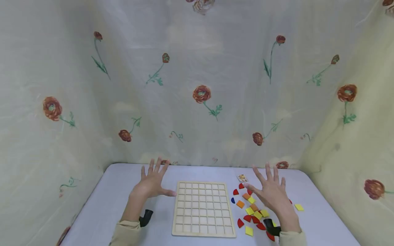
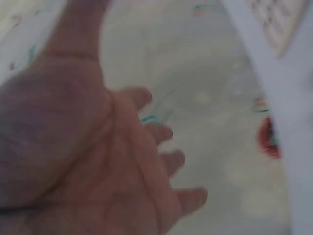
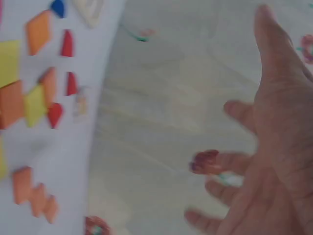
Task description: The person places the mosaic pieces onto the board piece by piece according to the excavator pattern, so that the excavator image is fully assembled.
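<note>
Both hands are raised over the table with spread fingers and hold nothing. My left hand (image 1: pixel 150 182) hovers left of a pale wooden grid board (image 1: pixel 203 235), its thumb pointing toward the board's left edge. On the other side, my right hand (image 1: pixel 271 192) is above a scatter of flat pieces. Among these are red quarter-circle pieces (image 1: pixel 240 223), yellow squares (image 1: pixel 249 231), orange squares (image 1: pixel 240 204) and a blue rounded piece (image 1: pixel 233 200). Part of the scatter is hidden by the right hand and forearm. The wrist views show the left palm (image 2: pixel 98 161) and right palm (image 3: pixel 274 181) bare.
A small patterned tile (image 1: pixel 242 178) lies at the back of the white table (image 1: pixel 160 222), beyond the pieces. One yellow square (image 1: pixel 299 207) sits apart at the right. Flowered cloth (image 1: pixel 197 136) hangs behind the table and along both sides.
</note>
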Action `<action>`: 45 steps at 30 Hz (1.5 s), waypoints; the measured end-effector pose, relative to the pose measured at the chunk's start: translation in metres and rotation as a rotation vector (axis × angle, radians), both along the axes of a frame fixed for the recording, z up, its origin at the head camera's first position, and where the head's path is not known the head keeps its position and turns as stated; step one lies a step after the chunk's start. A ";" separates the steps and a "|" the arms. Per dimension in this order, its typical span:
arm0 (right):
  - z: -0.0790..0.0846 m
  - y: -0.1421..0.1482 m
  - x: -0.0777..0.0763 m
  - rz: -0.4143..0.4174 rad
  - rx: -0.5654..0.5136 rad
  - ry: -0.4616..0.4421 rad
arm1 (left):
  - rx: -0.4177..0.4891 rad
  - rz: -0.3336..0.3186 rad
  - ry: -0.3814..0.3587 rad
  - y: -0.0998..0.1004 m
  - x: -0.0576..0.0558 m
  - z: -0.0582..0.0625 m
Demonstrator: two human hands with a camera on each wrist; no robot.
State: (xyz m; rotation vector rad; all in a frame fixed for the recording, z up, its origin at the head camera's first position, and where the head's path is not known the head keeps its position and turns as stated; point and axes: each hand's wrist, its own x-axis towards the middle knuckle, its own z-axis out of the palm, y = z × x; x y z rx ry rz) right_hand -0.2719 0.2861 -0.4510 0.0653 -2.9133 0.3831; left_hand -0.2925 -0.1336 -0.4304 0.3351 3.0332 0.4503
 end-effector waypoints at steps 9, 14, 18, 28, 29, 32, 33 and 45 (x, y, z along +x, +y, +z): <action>-0.049 -0.012 -0.025 0.298 -0.199 -0.225 | 0.015 -0.396 -0.364 -0.001 -0.009 -0.070; -0.067 -0.021 -0.034 0.410 -0.241 -0.269 | -0.011 -0.426 -0.403 0.006 -0.015 -0.093; -0.078 -0.026 -0.039 0.399 -0.201 -0.299 | -0.008 -0.424 -0.407 0.005 -0.025 -0.116; -0.083 -0.035 -0.047 0.273 -0.250 -0.337 | -0.040 -0.387 -0.455 0.010 -0.016 -0.103; -0.082 -0.035 -0.048 0.274 -0.249 -0.337 | -0.048 -0.377 -0.453 0.012 -0.013 -0.098; -0.080 -0.033 -0.047 0.264 -0.242 -0.333 | -0.068 -0.372 -0.444 0.015 -0.010 -0.092; -0.080 -0.032 -0.047 0.259 -0.238 -0.328 | -0.069 -0.374 -0.445 0.015 -0.010 -0.092; -0.071 -0.033 -0.047 0.347 -0.190 -0.325 | -0.049 -0.390 -0.442 0.009 -0.017 -0.103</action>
